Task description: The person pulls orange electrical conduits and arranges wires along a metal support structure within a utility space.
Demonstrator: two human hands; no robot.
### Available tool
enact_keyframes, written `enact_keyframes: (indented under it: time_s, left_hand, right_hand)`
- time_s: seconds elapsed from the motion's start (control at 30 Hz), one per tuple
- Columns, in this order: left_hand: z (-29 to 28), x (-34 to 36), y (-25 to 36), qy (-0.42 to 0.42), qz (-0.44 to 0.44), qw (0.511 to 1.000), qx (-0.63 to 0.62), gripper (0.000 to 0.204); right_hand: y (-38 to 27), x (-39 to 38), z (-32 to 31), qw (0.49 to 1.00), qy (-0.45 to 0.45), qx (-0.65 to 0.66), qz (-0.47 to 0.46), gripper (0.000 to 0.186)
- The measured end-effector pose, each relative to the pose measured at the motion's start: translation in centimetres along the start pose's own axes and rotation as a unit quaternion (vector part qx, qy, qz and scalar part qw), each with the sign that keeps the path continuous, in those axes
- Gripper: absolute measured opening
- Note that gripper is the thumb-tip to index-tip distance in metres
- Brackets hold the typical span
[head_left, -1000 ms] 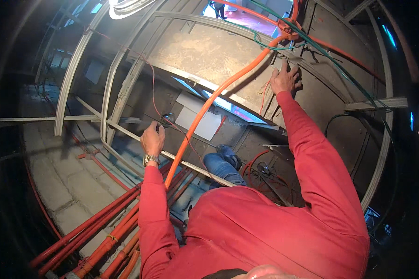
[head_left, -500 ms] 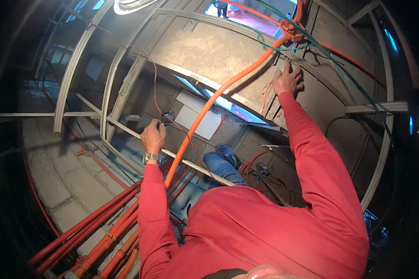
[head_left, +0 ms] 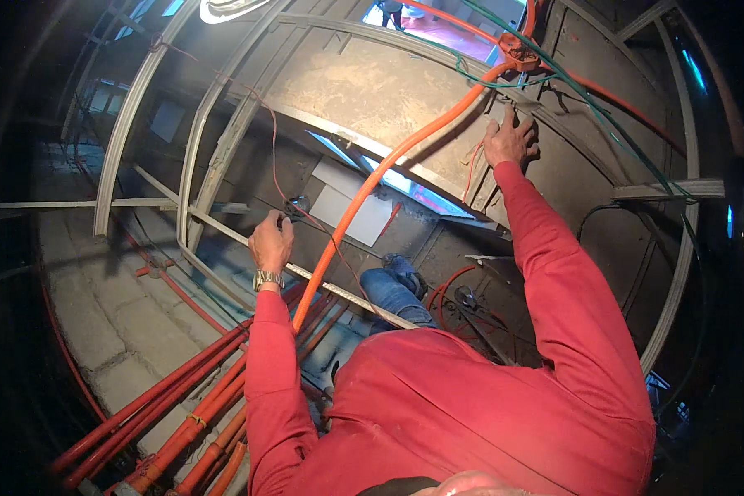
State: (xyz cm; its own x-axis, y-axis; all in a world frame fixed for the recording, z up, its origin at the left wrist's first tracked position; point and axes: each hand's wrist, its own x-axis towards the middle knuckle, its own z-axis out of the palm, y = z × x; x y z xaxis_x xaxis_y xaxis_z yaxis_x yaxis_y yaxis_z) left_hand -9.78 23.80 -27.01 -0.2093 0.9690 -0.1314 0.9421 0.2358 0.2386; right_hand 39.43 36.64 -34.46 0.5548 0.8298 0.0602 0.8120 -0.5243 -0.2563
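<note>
Red long-slv. top [head_left: 471, 405], plain w/ soft folds — L sleeve [head_left: 273, 355] & R sleeve [head_left: 554, 256] both full-length. Silver-tone metal-link watch [head_left: 268, 279] just below bare L hand [head_left: 271, 241]; R hand [head_left: 507, 145] bare too. Faded blue jeans [head_left: 388, 298], dark shoe [head_left: 407, 277] — shoe details unclear.

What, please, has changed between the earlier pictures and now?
The view has shifted slightly; no clear change of hold or position: the left hand stays near the thin red wire, the right hand near the orange junction box, and the orange conduit runs as before.
</note>
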Motion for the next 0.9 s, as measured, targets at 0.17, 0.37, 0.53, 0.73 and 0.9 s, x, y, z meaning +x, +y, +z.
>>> enact_keyframes:
  time_s: [0.17,0.37,0.53,0.73,0.9]
  left_hand:
    - [0.10,0.00,-0.19,0.006,0.002,1.000,0.004,0.028]
    - [0.41,0.20,-0.66,-0.004,-0.004,1.000,-0.001,0.029]
    - [0.29,0.08,-0.23,0.006,0.003,1.000,0.006,0.027]
    - [0.22,0.11,-0.56,-0.008,0.001,1.000,-0.008,0.029]
    - [0.03,-0.05,-0.08,0.001,0.004,1.000,0.002,0.026]
  right_hand:
    - [0.21,0.02,0.46,1.000,0.015,0.007,-0.010,0.063]
    - [0.26,0.20,0.83,1.000,0.026,0.007,-0.009,0.063]
    - [0.38,0.11,0.77,0.999,0.031,0.010,-0.009,0.062]
    - [0.14,0.06,0.56,1.000,0.022,0.013,-0.008,0.062]
    - [0.27,0.14,0.74,0.999,0.020,0.025,-0.008,0.062]
